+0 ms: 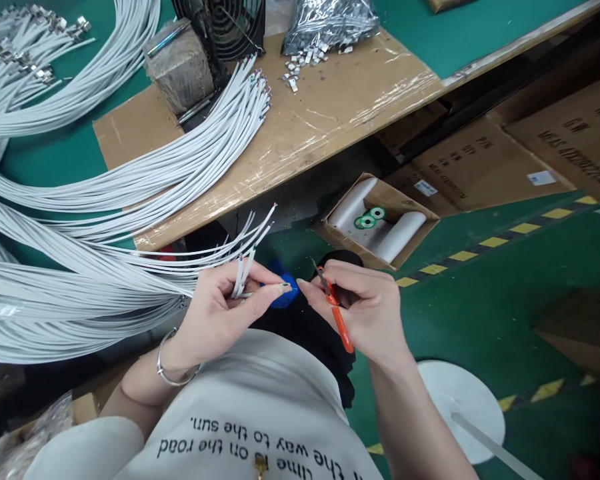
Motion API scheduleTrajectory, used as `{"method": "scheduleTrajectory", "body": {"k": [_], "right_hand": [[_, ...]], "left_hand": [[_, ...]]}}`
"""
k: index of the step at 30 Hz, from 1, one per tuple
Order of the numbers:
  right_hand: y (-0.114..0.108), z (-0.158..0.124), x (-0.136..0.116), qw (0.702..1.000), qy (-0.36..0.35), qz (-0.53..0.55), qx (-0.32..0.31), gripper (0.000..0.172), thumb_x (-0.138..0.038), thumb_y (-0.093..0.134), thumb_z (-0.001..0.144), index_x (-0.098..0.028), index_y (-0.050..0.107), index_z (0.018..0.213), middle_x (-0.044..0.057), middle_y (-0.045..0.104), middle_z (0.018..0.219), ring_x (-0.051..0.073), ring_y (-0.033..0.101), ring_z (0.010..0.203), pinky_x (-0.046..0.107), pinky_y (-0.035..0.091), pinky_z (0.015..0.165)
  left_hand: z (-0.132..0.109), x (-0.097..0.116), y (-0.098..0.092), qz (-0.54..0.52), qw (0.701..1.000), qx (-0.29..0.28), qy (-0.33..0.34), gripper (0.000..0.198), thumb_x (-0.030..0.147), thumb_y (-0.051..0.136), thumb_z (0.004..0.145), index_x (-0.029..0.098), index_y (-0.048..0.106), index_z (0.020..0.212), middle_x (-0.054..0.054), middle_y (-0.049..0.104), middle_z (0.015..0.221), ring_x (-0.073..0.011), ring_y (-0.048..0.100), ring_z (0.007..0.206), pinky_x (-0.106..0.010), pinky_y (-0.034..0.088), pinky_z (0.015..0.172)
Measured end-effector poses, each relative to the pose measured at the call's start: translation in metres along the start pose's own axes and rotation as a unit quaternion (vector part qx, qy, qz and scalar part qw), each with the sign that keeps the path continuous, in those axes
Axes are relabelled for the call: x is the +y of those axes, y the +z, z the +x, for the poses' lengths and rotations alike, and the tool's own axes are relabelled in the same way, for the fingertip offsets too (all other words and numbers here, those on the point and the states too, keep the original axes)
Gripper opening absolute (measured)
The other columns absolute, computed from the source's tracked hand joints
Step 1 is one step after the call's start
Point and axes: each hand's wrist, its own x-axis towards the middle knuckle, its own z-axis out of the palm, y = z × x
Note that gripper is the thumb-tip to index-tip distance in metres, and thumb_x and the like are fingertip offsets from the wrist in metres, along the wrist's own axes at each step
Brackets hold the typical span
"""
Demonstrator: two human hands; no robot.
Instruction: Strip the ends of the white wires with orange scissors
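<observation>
My left hand [225,307] is closed on a few white cable ends [243,273], pinching one between thumb and forefinger. These cables run left into a thick white bundle [70,293] draped off the bench. My right hand [365,307] is closed round a small orange-handled snipping tool [337,317], its tip pointing up beside the left fingertips. The two hands almost touch above my lap.
A cardboard-covered bench [330,107] holds more white cables [200,147], a bag of small metal clips [325,27] with loose ones spilled, and a fan [230,27]. On the green floor stand an open box with white rolls [380,223], brown cartons [530,147] and a white disc [460,400].
</observation>
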Motion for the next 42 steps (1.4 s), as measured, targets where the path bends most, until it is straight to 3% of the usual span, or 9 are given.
{"method": "scheduleTrajectory", "body": {"k": [2, 7, 11, 13, 20, 31, 37, 42], "right_hand": [[0.001, 0.000, 0.000, 1.000, -0.004, 0.001, 0.006, 0.053, -0.040, 0.086, 0.093, -0.019, 0.054, 0.056, -0.004, 0.042, 0.056, 0.009, 0.032, 0.053, 0.030, 0.021, 0.048], [0.004, -0.001, -0.001, 0.999, 0.000, 0.035, 0.025, 0.042, -0.029, 0.087, 0.090, -0.019, 0.062, 0.058, -0.004, 0.045, 0.056, 0.009, 0.035, 0.054, 0.028, 0.025, 0.047], [0.013, 0.001, -0.007, 0.994, 0.017, 0.090, 0.062, 0.012, -0.020, 0.084, 0.087, -0.022, 0.083, 0.075, -0.001, 0.060, 0.062, 0.012, 0.047, 0.056, 0.028, 0.035, 0.050], [0.020, 0.003, -0.013, 0.989, 0.032, 0.124, 0.074, 0.006, -0.020, 0.085, 0.085, -0.024, 0.089, 0.082, 0.000, 0.064, 0.064, 0.013, 0.051, 0.058, 0.027, 0.039, 0.051], [0.039, 0.013, -0.028, 0.965, 0.057, 0.250, 0.052, 0.016, -0.019, 0.085, 0.085, -0.032, 0.093, 0.091, -0.001, 0.070, 0.068, 0.012, 0.056, 0.061, 0.025, 0.044, 0.054], [0.044, 0.012, -0.029, 0.955, 0.067, 0.279, 0.071, 0.018, -0.016, 0.086, 0.081, -0.032, 0.092, 0.083, -0.001, 0.073, 0.064, 0.012, 0.057, 0.057, 0.025, 0.045, 0.051], [0.054, 0.009, -0.022, 0.931, 0.104, 0.333, 0.105, 0.008, -0.026, 0.085, 0.085, -0.028, 0.090, 0.079, -0.005, 0.055, 0.048, 0.011, 0.049, 0.049, 0.026, 0.046, 0.051], [0.053, 0.008, -0.015, 0.916, 0.144, 0.358, 0.109, 0.011, -0.031, 0.086, 0.087, -0.027, 0.088, 0.078, -0.004, 0.059, 0.052, 0.010, 0.048, 0.048, 0.025, 0.038, 0.045]], "left_hand": [[0.000, 0.000, -0.001, -0.009, 1.000, -0.012, 0.006, 0.021, 0.036, 0.081, 0.097, 0.018, 0.085, 0.087, -0.004, 0.074, 0.073, -0.0092, 0.044, 0.055, -0.024, 0.032, 0.050], [0.000, -0.002, -0.004, -0.069, 0.996, -0.045, -0.041, 0.033, 0.044, 0.072, 0.105, 0.018, 0.079, 0.087, 0.005, 0.045, 0.059, -0.0071, 0.026, 0.050, -0.026, 0.020, 0.047], [0.002, -0.004, -0.007, -0.104, 0.991, -0.054, -0.063, 0.039, 0.048, 0.072, 0.104, 0.016, 0.076, 0.081, 0.003, 0.048, 0.060, -0.0069, 0.027, 0.049, -0.026, 0.018, 0.047], [0.002, -0.005, -0.009, -0.112, 0.990, -0.054, -0.064, 0.041, 0.048, 0.073, 0.104, 0.016, 0.074, 0.078, 0.002, 0.050, 0.060, -0.0072, 0.030, 0.050, -0.026, 0.020, 0.048], [0.001, -0.006, -0.013, -0.130, 0.988, -0.038, -0.077, 0.045, 0.049, 0.075, 0.102, 0.015, 0.072, 0.073, 0.002, 0.054, 0.060, -0.0058, 0.032, 0.049, -0.023, 0.021, 0.048], [0.000, -0.008, -0.012, -0.126, 0.989, -0.051, -0.056, 0.044, 0.049, 0.075, 0.103, 0.015, 0.073, 0.075, 0.003, 0.053, 0.060, -0.0059, 0.033, 0.050, -0.024, 0.021, 0.049], [0.000, -0.006, -0.011, -0.106, 0.993, -0.024, -0.037, 0.042, 0.048, 0.074, 0.103, 0.016, 0.074, 0.075, 0.002, 0.055, 0.060, -0.0079, 0.037, 0.053, -0.024, 0.026, 0.050], [0.001, -0.006, -0.011, -0.108, 0.993, -0.022, -0.044, 0.042, 0.047, 0.073, 0.103, 0.016, 0.074, 0.074, 0.001, 0.055, 0.060, -0.0085, 0.036, 0.052, -0.026, 0.026, 0.050]]}}
